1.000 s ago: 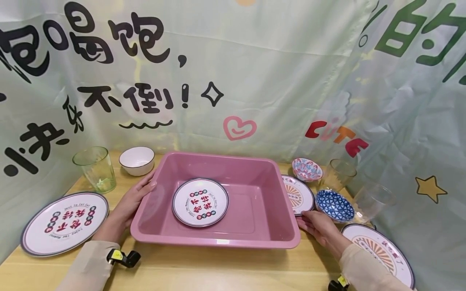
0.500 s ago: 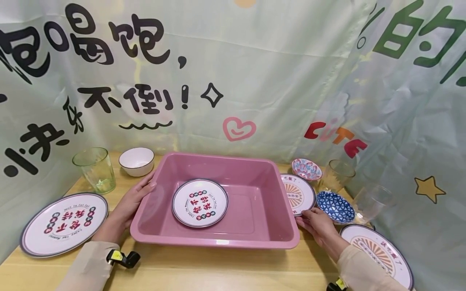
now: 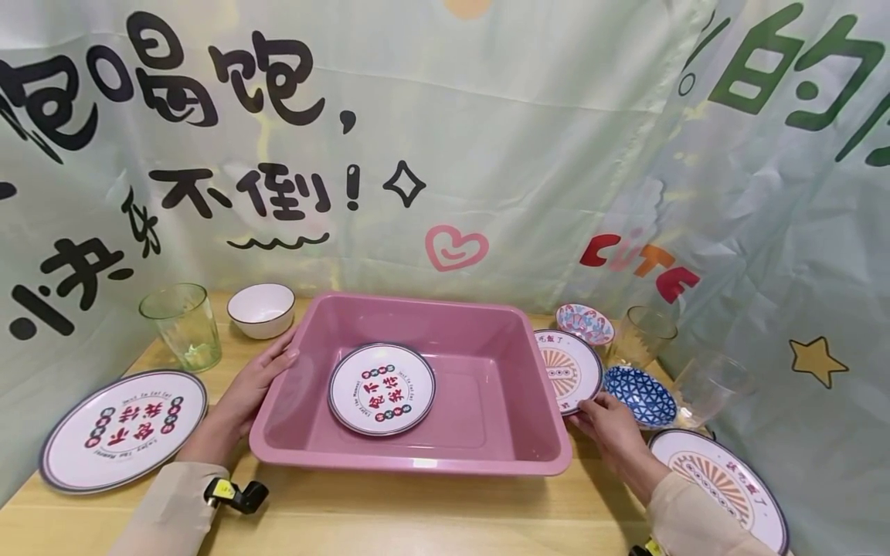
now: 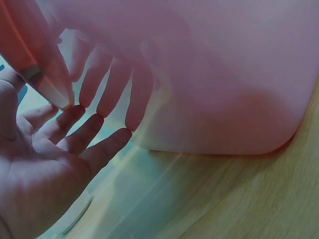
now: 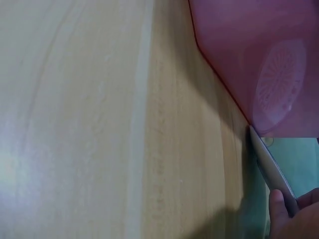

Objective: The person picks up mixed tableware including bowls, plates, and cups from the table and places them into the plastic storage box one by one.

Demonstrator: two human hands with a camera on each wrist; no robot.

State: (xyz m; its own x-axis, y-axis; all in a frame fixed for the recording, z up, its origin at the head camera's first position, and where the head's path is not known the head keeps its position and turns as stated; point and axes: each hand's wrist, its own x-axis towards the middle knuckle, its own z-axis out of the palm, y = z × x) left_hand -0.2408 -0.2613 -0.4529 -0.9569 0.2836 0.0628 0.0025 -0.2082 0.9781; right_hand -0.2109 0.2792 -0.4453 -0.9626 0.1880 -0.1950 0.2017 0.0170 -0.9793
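Observation:
The pink basin (image 3: 452, 455) stands mid-table in the head view, with a small round plate (image 3: 403, 371) lying inside it. My left hand (image 3: 253, 378) holds its left rim; in the left wrist view, the fingers (image 4: 107, 149) reach to the outer wall. To the right of the basin, my right hand (image 3: 615, 428) pinches the near edge of a white plate with an orange ray pattern (image 3: 580, 367). The basin hides that plate's left part. In the right wrist view, the plate edge (image 5: 271, 167) is tilted, its far end close to the basin's bottom edge.
At left are a large oval plate (image 3: 125, 386), a green glass (image 3: 184, 328) and a white bowl (image 3: 264, 316). At right stand a patterned bowl (image 3: 584, 324), amber glass (image 3: 643, 336), blue bowl (image 3: 636, 398), clear glass (image 3: 709, 386) and another ray-patterned plate (image 3: 737, 479). Cloth hangs behind.
The plate in my right hand has shifted slightly and shows more of its upper lettering. My right hand has moved a little upward with it. The left hand and basin stay put.

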